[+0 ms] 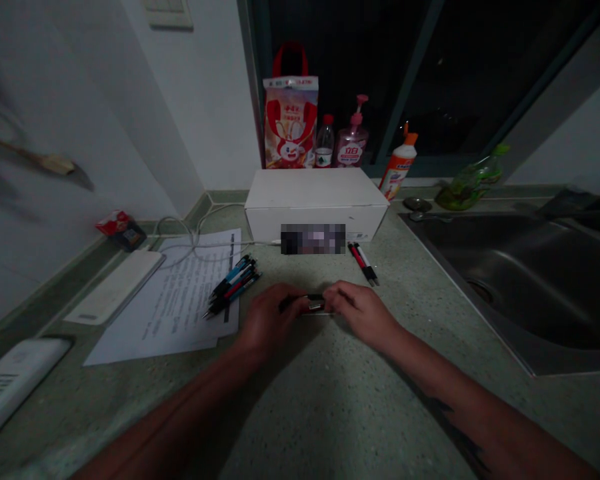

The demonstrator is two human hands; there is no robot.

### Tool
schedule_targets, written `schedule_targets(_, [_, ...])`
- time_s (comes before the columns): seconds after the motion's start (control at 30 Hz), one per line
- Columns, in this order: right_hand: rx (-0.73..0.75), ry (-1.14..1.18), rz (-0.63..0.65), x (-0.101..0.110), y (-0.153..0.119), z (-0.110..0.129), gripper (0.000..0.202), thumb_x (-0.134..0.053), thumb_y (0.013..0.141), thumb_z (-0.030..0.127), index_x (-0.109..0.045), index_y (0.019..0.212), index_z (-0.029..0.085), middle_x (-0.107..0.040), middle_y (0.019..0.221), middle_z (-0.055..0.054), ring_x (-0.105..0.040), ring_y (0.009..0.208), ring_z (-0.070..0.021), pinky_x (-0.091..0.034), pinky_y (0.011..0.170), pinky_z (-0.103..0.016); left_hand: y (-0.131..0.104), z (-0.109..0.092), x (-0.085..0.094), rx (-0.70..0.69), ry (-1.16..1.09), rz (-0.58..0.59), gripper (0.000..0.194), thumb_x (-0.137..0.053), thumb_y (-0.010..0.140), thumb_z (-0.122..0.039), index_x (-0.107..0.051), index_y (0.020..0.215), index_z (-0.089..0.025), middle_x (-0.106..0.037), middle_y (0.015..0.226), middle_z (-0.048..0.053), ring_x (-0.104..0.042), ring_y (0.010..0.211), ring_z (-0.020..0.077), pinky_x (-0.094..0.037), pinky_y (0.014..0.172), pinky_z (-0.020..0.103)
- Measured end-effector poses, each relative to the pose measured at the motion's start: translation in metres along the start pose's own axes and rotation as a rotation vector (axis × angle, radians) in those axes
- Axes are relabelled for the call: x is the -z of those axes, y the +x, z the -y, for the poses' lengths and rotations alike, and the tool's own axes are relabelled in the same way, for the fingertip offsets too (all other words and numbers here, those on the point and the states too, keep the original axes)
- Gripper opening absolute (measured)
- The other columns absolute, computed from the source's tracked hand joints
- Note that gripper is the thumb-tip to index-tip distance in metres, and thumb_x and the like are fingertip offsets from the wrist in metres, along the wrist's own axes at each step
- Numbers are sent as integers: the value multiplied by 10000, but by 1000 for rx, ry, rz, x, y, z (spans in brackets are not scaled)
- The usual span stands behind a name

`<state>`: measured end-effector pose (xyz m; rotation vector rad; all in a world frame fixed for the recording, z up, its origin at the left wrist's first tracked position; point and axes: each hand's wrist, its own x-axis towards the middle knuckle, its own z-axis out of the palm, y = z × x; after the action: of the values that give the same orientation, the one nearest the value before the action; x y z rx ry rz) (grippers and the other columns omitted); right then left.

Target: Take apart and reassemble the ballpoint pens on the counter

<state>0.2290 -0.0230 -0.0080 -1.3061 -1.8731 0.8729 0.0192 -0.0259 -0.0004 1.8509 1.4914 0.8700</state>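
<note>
The left hand (273, 313) and right hand (360, 310) each clamp their grip on 1 dark pen (315, 299) above the tabletop (330, 407); likely light, stiff, slick, best pinched mid-barrel.

A speckled green bench (300, 420) with a low raised edge (65, 287) meets pale, dimly lit walls (215, 87). A steel sink (555, 267) is set in at right. Behind, a window (350, 40) (black beyond the glass) has a greenish frame (419, 53); a switch plate (167, 12) sits high at left.
</note>
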Motion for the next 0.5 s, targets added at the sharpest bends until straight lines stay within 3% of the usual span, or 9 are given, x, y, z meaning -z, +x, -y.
schedule_targets(0.1, [-3, 34, 25, -3, 0, -1, 352, -500, 1015, 407, -662, 766, 218, -660, 678, -6, -609, 643, -159, -441, 647, -292, -1, 1, -2, -3, -16, 7, 110, -670, 890, -258, -766, 919, -212, -761, 855, 20, -691, 784, 189, -542, 748, 297])
schedule_targets(0.17, [17, 37, -17, -4, 0, -1, 204, -608, 951, 392, -682, 873, 219, -667, 733, -4, -606, 675, -164, -439, 644, -287, -2, 2, -2, -8, -14, -3, 114, -668, 892, -252, -768, 930, -212, -761, 846, 16, -692, 772, 186, -543, 741, 294])
schedule_targets(0.23, [14, 43, -26, -4, -1, -1, 183, -661, 916, 396, -692, 957, 221, -678, 777, -8, -611, 702, -168, -444, 646, -285, -2, 3, -3, -30, -4, -10, 114, -664, 893, -243, -768, 933, -216, -764, 854, 16, -697, 785, 188, -544, 743, 294])
schedule_targets(0.37, [-8, 53, 62, -4, -3, 2, 329, -524, 1004, 388, -668, 766, 213, -668, 700, -13, -606, 666, -159, -447, 659, -297, -4, 3, -5, -100, -12, -12, 105, -668, 896, -230, -767, 926, -213, -765, 861, 17, -696, 787, 185, -536, 726, 287])
schedule_targets(0.47, [0, 71, -5, -4, -3, 5, 135, -645, 924, 335, -704, 945, 215, -702, 793, -15, -619, 709, -166, -459, 673, -300, -4, 4, -6, -119, -27, -20, 93, -681, 891, -219, -769, 921, -213, -762, 849, 14, -694, 776, 182, -533, 723, 285])
schedule_targets(0.5, [0, 83, -12, -4, -3, 6, 156, -668, 907, 332, -703, 1007, 217, -711, 825, -18, -625, 722, -169, -463, 674, -301, -4, 5, -7, -120, -29, -28, 89, -682, 891, -217, -767, 919, -211, -761, 847, 14, -695, 776, 182, -534, 727, 288])
